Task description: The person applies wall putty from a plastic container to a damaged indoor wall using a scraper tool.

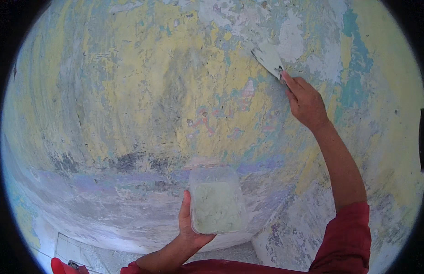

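My right hand (307, 102) grips a putty knife (266, 57), its pale, putty-smeared blade tilted up and left against or close to the mottled wall (130, 82) of peeling yellow, grey, blue and white paint. Low in the middle, my left hand (191, 228) holds a clear rectangular plastic container (218, 205) from beneath, its thumb along the left side. Pale greenish-white paste sits in the container.
A grey floor (239, 254) shows along the bottom, with a small pale panel (68, 246) at the wall's lower left. A red object (61, 266) is at the bottom-left edge. The wall meets a corner at lower right. A dark shape (421, 137) cuts the right rim.
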Available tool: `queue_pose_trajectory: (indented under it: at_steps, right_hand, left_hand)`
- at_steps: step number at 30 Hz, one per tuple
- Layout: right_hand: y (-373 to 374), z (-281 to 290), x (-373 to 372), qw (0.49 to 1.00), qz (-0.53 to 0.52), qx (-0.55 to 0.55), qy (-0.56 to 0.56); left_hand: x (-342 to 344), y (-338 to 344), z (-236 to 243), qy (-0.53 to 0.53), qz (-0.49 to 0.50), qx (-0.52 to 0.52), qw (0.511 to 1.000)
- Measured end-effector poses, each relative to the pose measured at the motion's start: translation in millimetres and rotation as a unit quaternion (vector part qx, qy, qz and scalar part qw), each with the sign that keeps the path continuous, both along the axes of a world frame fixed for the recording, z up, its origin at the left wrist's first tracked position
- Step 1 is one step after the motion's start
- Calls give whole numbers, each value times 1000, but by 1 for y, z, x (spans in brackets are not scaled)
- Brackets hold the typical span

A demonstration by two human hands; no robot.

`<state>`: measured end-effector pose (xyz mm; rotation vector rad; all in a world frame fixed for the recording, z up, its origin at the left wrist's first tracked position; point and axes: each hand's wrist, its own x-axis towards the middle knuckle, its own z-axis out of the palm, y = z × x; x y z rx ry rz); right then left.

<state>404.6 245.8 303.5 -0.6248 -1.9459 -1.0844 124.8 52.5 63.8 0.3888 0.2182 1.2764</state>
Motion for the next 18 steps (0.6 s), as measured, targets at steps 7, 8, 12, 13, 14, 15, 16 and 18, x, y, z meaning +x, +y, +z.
queue_pose_trajectory:
  at_steps: [7,8,12,13,14,15,16,18]
  right_hand:
    - [-47,2,14,997,-41,-52,39]
    - [-53,6,16,997,-45,-48,40]
    - [-65,37,21,985,29,-91,143]
    - [-67,48,21,961,77,-162,211]
    - [-72,61,18,961,75,-160,211]
    - [-74,75,11,921,152,-245,263]
    - [-71,87,6,864,226,-326,310]
    - [-60,108,1,846,258,-365,290]
  left_hand:
    - [-5,-8,-4,10,-4,24,1000]
    - [-5,-9,-5,10,-7,27,1000]
    - [-8,-11,-13,-4,-19,26,999]
    - [-9,-10,-15,-18,-30,26,999]
    - [-9,-10,-14,-19,-32,28,999]
    - [-10,-10,-13,-21,-31,16,999]
    - [-10,-10,-13,-23,-29,4,999]
    - [-9,-10,-13,-5,-22,8,1000]
